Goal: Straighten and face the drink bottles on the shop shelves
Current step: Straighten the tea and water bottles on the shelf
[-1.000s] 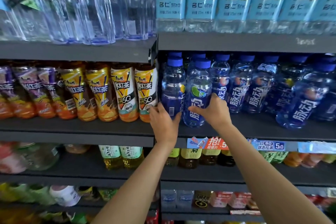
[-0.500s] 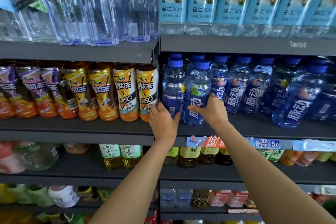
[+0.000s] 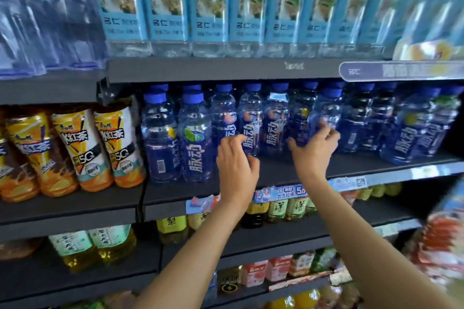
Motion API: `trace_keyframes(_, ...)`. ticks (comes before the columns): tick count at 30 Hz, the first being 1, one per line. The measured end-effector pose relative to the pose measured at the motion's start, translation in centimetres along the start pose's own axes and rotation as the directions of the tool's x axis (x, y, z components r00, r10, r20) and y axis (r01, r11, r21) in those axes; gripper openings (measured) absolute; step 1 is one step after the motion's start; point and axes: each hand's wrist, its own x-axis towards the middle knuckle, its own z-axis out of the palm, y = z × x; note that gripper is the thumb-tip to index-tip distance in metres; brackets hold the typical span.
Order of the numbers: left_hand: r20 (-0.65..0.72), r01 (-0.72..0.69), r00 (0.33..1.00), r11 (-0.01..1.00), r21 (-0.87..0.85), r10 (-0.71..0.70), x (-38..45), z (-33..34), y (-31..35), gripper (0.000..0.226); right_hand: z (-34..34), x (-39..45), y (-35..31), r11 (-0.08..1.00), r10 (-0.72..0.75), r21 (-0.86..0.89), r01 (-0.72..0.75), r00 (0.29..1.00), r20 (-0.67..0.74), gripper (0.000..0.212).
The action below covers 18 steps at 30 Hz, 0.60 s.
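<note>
With the left hand (image 3: 236, 165) curled loosely at one blue bottle (image 3: 249, 124) and the right hand (image 3: 313, 148) pinching another (image 3: 324, 118) set back on the middle shelf (image 3: 288, 173), a hasty pull could topple close-packed neighbours.

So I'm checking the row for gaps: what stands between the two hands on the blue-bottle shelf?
In the head view, two blue-capped bottles stand between the left hand and right hand, set back from the shelf edge.
</note>
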Motion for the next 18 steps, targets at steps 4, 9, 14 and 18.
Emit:
trace_keyframes(4, 0.137, 0.053, 0.989, 0.998, 0.031, -0.057, 0.3, 4.1, 2.0, 0.043, -1.3, 4.3, 3.7, 0.989, 0.142, -0.037, -0.14, 0.989, 0.034, 0.08)
trace_keyframes(9, 0.301, 0.116, 0.944, 0.989, 0.087, -0.137, -0.2, 9.1, 4.0, 0.064, -0.4, 8.4, 7.7, 0.963, 0.214, 0.075, -0.257, 0.908, 0.36, 0.078)
trace_keyframes(14, 0.271, 0.16, 0.945, 0.981, 0.11, -0.185, -0.7, 10.5, 4.5, 0.069, -0.3, 7.9, 8.3, 0.982, 0.15, 0.053, -0.179, 0.926, 0.347, 0.069)
trace_keyframes(18, 0.093, 0.251, 0.967, 0.957, -0.144, -0.239, -1.0, 9.2, 4.4, 0.052, 0.2, 5.6, 6.7, 0.999, 0.007, 0.042, -0.03, 0.892, 0.453, 0.072)
